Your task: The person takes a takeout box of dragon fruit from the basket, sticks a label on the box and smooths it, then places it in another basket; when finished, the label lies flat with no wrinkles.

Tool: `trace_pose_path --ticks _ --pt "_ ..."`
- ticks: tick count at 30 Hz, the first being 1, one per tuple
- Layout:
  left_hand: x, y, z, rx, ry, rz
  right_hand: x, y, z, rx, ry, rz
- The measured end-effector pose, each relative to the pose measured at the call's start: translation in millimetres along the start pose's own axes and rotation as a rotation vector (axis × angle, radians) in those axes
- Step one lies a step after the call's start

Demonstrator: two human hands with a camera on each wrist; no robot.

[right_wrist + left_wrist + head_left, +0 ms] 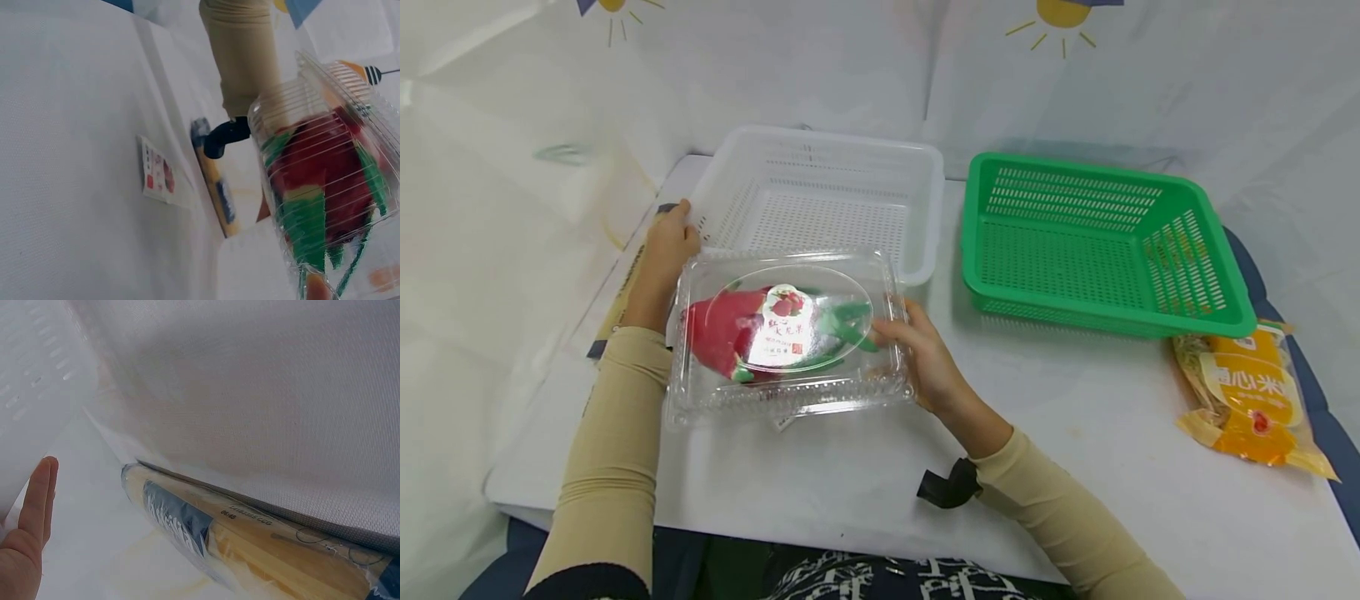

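Note:
My right hand (pixel 928 358) grips the right end of a clear plastic clamshell box (pixel 880 387), its thumb over the top. Inside lies a red dragon fruit (pixel 718 333) with green scales, under a white label on the lid; the right wrist view shows the same fruit (pixel 328 169) through the ribbed plastic. The box is held over the front edge of a white plastic basket (pixel 928 221). At that basket's left rim is my left hand (pixel 666 250), holding the side; its fingers (pixel 39 497) lie along the outer wall, the thumb mostly hidden.
Left of the white basket lies a long clear pack of yellow noodles (pixel 250 531). A green basket (pixel 1075 317) stands to the right, with an orange food bag (pixel 1258 392) beside its front right corner. A small printed packet (pixel 159 172) lies on the white table.

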State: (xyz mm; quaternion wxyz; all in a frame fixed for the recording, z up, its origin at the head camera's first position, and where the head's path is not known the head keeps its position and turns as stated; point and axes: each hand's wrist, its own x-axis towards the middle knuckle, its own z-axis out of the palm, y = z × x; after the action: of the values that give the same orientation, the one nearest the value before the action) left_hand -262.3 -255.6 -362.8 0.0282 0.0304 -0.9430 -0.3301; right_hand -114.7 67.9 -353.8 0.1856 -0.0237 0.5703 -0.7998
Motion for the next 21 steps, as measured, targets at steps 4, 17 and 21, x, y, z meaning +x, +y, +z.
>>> trace_pose_path --ticks 4,17,21 --pt "1.4 -0.4 -0.2 0.006 0.003 -0.015 0.3 -1.5 1.1 -0.005 -0.007 -0.001" --pt "7.5 -4.3 -3.2 0.034 -0.03 -0.026 2.1 -4.0 4.4 0.003 -0.018 -0.011" --pt "10.5 -5.4 -3.4 0.033 -0.044 -0.044 2.8 -4.7 5.0 0.0 -0.022 -0.013"
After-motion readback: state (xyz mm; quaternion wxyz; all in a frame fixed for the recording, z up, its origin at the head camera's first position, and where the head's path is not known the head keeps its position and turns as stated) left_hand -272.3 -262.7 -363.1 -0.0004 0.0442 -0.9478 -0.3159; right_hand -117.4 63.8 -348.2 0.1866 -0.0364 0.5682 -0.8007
